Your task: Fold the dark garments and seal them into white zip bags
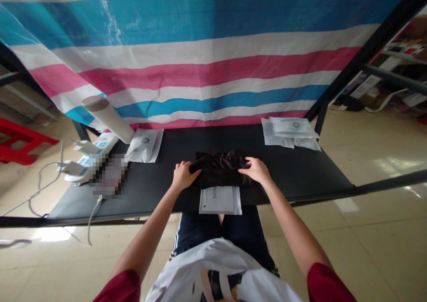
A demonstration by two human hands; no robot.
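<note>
a black table top (300,173) bears a dark crumpled cloth (220,168) (white packets (289,134) lie around it).

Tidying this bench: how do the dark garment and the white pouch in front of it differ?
The dark garment is bunched and crumpled; the white pouch lies flat. The garment looks plain, the pouch carries dark lettering. The left hand and right hand touch the garment, not the pouch. Garment and pouch both lie on the black table top.
</note>
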